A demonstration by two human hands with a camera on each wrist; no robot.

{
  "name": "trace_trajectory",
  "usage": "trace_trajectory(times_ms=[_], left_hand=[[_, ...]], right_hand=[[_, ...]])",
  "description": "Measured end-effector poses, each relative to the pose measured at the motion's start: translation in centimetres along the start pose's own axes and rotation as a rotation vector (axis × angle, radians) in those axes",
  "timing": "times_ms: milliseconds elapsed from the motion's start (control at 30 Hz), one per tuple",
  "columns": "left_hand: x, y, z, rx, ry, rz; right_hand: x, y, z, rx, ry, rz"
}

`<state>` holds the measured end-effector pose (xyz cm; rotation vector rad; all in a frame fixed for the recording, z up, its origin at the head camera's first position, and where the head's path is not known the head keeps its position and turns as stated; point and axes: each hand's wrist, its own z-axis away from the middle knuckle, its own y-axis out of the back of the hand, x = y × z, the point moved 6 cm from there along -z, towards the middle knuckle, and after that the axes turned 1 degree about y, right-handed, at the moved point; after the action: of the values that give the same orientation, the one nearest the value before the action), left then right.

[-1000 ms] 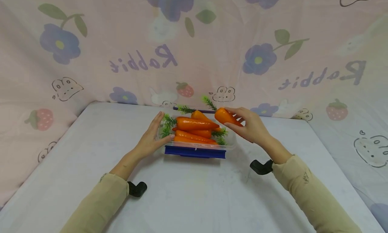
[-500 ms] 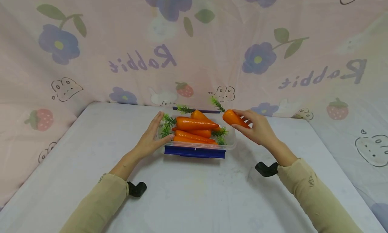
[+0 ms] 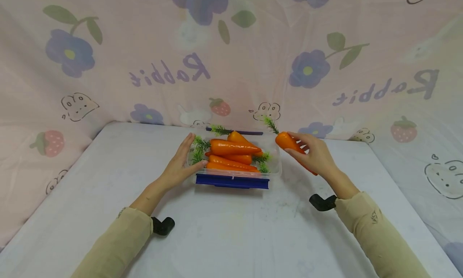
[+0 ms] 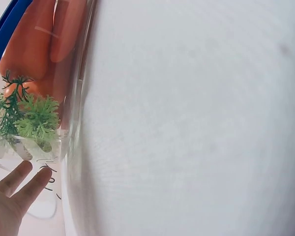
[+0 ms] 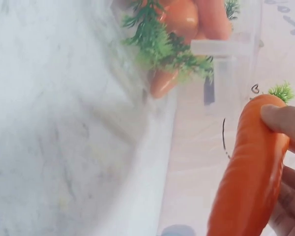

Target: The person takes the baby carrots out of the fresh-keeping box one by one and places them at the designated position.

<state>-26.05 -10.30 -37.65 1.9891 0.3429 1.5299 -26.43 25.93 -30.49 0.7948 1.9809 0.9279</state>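
Observation:
A clear plastic box (image 3: pixel 275 170) with blue side clips stands at the back of the table, holding several orange carrots (image 3: pixel 235 148) with green tops. My left hand (image 3: pixel 177 163) rests against the box's left end, its fingers straight and spread; the left wrist view shows fingertips (image 4: pixel 37 184) at the clear wall. Just right of the box, my right hand (image 3: pixel 314 153) pinches another carrot (image 3: pixel 287 142) between thumb and fingers. That carrot is tilted, leafy top up and tip down toward the right. In the right wrist view its orange body (image 5: pixel 250 172) hides part of the fingers.
A blue clip (image 3: pixel 232 181) hangs out along the box's front side, and another (image 3: pixel 235 131) shows at the back. The white table (image 3: pixel 231 229) extends to both sides and in front. Behind it hangs a patterned cloth (image 3: pixel 246 61).
My right hand has carried its carrot rightward and slightly down, from over the box's right edge to beside it. The left hand and the box stay where they were.

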Motion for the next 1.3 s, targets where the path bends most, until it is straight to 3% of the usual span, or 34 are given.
trace_trajectory(times_ms=[367, 1300], left_hand=[[-0.1, 0.0, 0.0, -0.002, 0.002, 0.013], [0.0, 0.0, 0.0, -0.001, 0.001, 0.024]], right_hand=[[2.6, -0.8, 0.5, -0.033, -0.106, -0.004], [6.6, -2.8, 1.1, -0.120, -0.259, 0.001]])
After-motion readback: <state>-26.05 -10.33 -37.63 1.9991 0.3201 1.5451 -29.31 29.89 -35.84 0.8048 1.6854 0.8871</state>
